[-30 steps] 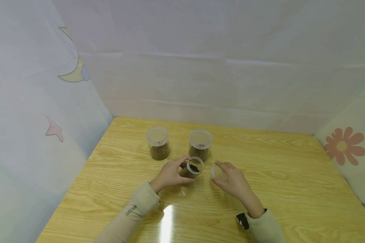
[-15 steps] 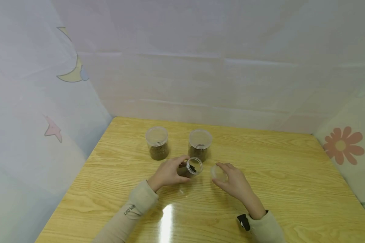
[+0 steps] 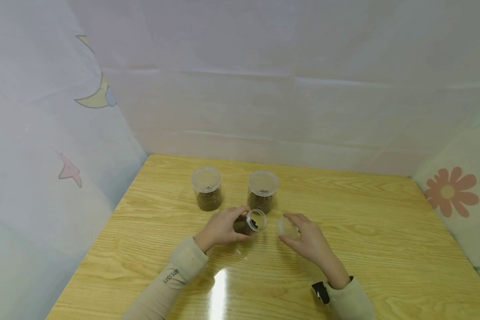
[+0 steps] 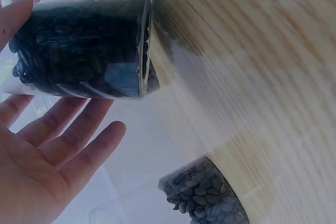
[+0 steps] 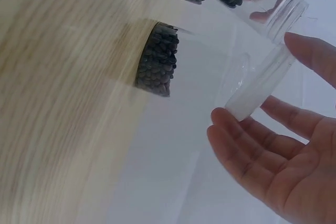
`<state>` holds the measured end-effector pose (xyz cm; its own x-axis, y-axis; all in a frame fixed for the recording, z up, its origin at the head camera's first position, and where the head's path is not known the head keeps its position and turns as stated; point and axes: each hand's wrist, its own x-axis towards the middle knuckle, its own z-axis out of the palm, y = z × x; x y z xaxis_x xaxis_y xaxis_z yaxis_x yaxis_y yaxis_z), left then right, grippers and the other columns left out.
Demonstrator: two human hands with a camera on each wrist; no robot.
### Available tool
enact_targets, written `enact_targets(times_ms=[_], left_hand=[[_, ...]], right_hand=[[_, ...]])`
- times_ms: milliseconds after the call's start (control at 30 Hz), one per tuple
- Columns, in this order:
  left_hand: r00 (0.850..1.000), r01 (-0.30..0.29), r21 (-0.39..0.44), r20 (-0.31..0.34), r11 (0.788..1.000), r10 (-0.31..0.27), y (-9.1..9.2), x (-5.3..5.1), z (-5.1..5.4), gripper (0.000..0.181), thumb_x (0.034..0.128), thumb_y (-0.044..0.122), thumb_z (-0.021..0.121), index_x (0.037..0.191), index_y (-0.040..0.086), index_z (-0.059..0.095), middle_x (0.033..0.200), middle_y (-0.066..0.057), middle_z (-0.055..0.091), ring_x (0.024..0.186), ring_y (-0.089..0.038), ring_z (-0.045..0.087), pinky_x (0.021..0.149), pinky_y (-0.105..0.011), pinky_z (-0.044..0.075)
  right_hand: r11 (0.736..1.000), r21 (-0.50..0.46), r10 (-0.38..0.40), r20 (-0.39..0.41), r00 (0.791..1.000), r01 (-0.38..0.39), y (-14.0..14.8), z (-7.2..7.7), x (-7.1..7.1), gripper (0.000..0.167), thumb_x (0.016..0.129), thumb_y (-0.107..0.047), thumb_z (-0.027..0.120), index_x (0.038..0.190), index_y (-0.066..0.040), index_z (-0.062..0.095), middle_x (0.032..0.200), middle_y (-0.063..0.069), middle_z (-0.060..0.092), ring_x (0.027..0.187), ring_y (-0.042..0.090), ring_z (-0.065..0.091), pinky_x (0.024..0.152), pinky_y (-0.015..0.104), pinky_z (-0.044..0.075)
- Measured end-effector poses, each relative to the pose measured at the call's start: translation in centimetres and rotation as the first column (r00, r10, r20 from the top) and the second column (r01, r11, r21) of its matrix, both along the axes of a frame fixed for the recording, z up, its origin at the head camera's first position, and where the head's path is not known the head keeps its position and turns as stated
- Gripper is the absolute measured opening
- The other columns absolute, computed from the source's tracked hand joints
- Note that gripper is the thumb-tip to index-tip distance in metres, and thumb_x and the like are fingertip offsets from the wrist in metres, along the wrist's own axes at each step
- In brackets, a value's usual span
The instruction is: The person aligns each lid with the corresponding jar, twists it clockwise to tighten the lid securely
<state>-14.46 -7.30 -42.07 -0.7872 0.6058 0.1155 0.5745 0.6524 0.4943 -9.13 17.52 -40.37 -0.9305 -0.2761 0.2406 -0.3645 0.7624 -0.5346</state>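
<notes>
My left hand (image 3: 221, 227) grips a small clear jar (image 3: 242, 226) by its sides, thumb on one side and fingers on the other. The jar is uncapped and tilted, its threaded mouth facing right. Dark bean-like pieces (image 4: 79, 45) fill its lower part. A short gap to the right, my right hand (image 3: 310, 238) pinches a translucent round lid (image 5: 260, 87) by its edge between thumb and fingers. The lid stands on edge, facing the jar's mouth. In the right wrist view the lid and the mouth overlap; contact cannot be told there.
Two larger clear jars with lids on stand behind the hands, one at left (image 3: 207, 191) and one just behind the held jar (image 3: 262, 193). Both contain dark pieces. The wood-grain table (image 3: 384, 231) ends at a pale printed cloth backdrop (image 3: 240, 111).
The jar in my left hand has tipped further over, its mouth turning right, and shifted slightly left. My right hand, with the lid, has barely moved.
</notes>
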Motion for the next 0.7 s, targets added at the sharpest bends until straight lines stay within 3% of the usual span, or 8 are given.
enact_targets(times_ms=[333,700], left_hand=[[1.000,0.010,-0.030,-0.013,1.000,-0.010,0.2,0.1,0.1,0.068,0.0683,0.035,0.079,0.126,0.017,0.047,0.113,-0.004,0.061,0.101,-0.021,0.058,0.083,-0.041,0.048],[1.000,0.013,-0.015,-0.015,1.000,-0.014,0.4,0.0,-0.2,0.070,0.0679,0.034,0.080,0.126,0.015,0.047,0.109,-0.005,0.061,0.097,-0.021,0.058,0.083,-0.039,0.048]], right_hand=[[0.987,-0.069,0.144,-0.062,0.988,-0.148,-0.7,0.8,-0.4,0.053,0.076,-0.021,0.074,0.122,-0.003,0.055,0.117,0.012,0.057,0.094,0.027,0.058,0.068,0.036,0.051],[0.972,-0.074,0.213,-0.095,0.972,-0.221,-2.2,1.7,-0.9,0.055,0.075,-0.018,0.075,0.123,-0.003,0.053,0.116,0.012,0.057,0.092,0.026,0.058,0.066,0.034,0.051]])
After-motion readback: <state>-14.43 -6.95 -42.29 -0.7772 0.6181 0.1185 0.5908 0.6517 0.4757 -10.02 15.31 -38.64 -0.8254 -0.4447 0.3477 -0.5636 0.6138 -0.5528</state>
